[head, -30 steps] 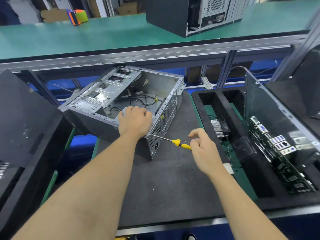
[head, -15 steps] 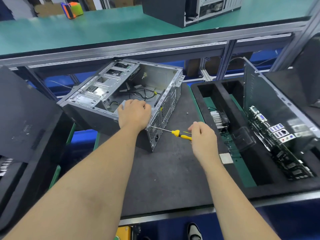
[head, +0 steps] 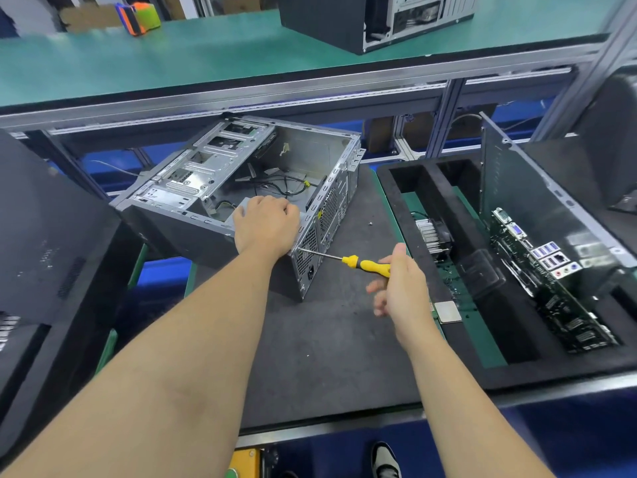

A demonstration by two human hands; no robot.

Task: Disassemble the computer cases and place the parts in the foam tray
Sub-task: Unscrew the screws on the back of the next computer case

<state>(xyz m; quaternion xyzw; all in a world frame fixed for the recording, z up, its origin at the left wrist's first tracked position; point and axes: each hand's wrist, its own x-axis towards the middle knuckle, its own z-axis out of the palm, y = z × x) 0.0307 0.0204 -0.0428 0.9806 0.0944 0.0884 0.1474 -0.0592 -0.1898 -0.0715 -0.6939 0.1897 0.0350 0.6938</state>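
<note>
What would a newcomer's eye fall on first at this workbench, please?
First, the open computer case at the centre of the dark mat, steadied by the left hand on its near edge. Next, the yellow screwdriver held by the right hand, its tip at the case's rear panel. At right, a motherboard stands in the foam tray.

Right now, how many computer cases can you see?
2: an open case on the dark mat under the left hand, and another case on the green shelf behind. More may lie out of view.

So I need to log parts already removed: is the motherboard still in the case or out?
Out. The motherboard stands on edge in the foam tray; the open case shows only loose cables inside.
</note>
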